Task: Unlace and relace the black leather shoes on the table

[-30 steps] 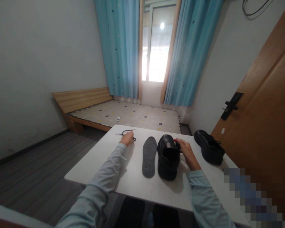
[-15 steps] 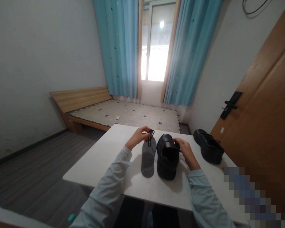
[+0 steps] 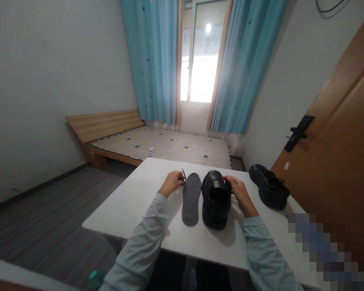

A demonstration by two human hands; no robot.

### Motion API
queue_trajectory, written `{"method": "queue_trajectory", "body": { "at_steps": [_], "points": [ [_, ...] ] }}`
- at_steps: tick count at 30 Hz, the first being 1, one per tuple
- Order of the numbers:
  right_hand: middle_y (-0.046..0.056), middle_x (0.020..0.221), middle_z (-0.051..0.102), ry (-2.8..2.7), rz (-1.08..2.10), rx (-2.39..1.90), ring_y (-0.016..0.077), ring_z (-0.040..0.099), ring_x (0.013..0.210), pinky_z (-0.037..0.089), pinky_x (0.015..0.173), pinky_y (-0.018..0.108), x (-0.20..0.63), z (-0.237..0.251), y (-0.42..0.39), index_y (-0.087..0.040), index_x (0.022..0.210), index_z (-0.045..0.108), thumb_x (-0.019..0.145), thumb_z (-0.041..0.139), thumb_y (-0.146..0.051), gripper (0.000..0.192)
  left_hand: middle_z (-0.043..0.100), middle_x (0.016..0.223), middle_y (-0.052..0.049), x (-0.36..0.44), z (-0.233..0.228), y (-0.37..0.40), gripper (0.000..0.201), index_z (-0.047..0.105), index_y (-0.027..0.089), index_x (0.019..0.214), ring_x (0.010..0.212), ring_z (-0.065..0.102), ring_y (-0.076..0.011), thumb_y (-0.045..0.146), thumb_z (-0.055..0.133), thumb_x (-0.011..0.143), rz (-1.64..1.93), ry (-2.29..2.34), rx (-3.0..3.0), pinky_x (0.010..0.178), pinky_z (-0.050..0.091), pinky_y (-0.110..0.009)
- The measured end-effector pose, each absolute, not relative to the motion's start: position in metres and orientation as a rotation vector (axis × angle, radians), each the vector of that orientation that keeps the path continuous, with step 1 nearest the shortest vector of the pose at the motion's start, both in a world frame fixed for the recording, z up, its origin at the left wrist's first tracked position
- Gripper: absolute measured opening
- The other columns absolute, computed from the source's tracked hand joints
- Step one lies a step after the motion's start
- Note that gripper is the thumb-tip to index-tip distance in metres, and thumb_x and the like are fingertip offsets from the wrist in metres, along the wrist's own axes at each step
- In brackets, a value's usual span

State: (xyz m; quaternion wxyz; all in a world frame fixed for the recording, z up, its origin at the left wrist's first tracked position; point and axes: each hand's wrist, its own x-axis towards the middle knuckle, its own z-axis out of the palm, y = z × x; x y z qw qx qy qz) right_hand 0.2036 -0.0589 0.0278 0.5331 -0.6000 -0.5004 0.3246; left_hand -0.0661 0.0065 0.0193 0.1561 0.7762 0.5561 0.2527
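Note:
Closed around a dark shoelace, my left hand is just left of a grey insole that lies flat on the white table. To the insole's right stands a black shoe, its heel towards me and its opening showing. My right hand touches the shoe's right side with bent fingers; the fingertips are partly hidden against the dark upper. A second black shoe, with laces on it, sits farther right near the table's edge.
The white table spans the area before me. Beyond it is a bed bearing a small white remote. A wooden door with a black handle stands close on the right.
My left hand has moved left and slightly down with the shoelace, off the insole's top end. The looped lace no longer hangs over the insole. My right hand stays at the shoe.

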Motion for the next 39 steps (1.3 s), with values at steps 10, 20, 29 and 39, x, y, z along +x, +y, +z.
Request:
{"method": "queue_trajectory", "body": {
  "at_steps": [10, 20, 29, 39],
  "points": [
    [0.011, 0.099, 0.069, -1.207, 0.755, -1.413, 0.0275, 0.061, 0.092, 0.048, 0.057, 0.029, 0.205, 0.025, -0.058, -0.014, 0.090, 0.070, 0.071, 0.053, -0.054, 0.048, 0.071, 0.070, -0.003, -0.069, 0.024, 0.001, 0.027, 0.072, 0.018, 0.065, 0.071, 0.064, -0.0144, 0.004, 0.048, 0.064, 0.294, 1.506, 2.319, 0.066, 0.043, -0.021],
    [0.011, 0.097, 0.070, -1.232, 0.724, -1.406, 0.0278, 0.061, 0.091, 0.047, 0.058, 0.030, 0.206, 0.023, -0.057, -0.015, 0.088, 0.071, 0.072, 0.052, -0.054, 0.046, 0.068, 0.097, -0.005, -0.042, 0.020, 0.008, 0.023, 0.063, 0.021, 0.100, 0.090, 0.061, -0.0178, 0.026, 0.047, 0.085, 0.762, 1.772, 2.322, 0.081, 0.044, -0.027],
    [0.010, 0.095, 0.071, -1.319, 0.672, -1.394, 0.0263, 0.063, 0.089, 0.048, 0.072, 0.035, 0.207, 0.023, -0.054, -0.017, 0.085, 0.072, 0.067, 0.062, -0.048, 0.037, 0.059, 0.117, -0.015, -0.026, -0.009, 0.018, 0.059, 0.036, 0.022, 0.135, 0.113, 0.049, -0.0305, 0.031, 0.058, 0.082, 0.480, 1.663, 2.476, 0.089, 0.039, -0.045],
    [0.011, 0.096, 0.071, -1.408, 0.637, -1.426, 0.0272, 0.063, 0.092, 0.047, 0.080, 0.039, 0.207, 0.024, -0.054, -0.017, 0.086, 0.072, 0.069, 0.061, -0.051, 0.040, 0.060, 0.105, -0.008, -0.025, -0.008, 0.019, 0.031, 0.060, 0.019, 0.113, 0.096, 0.057, -0.0182, 0.013, 0.051, 0.083, 0.799, 1.462, 2.434, 0.086, 0.043, -0.029]
  ]
}}
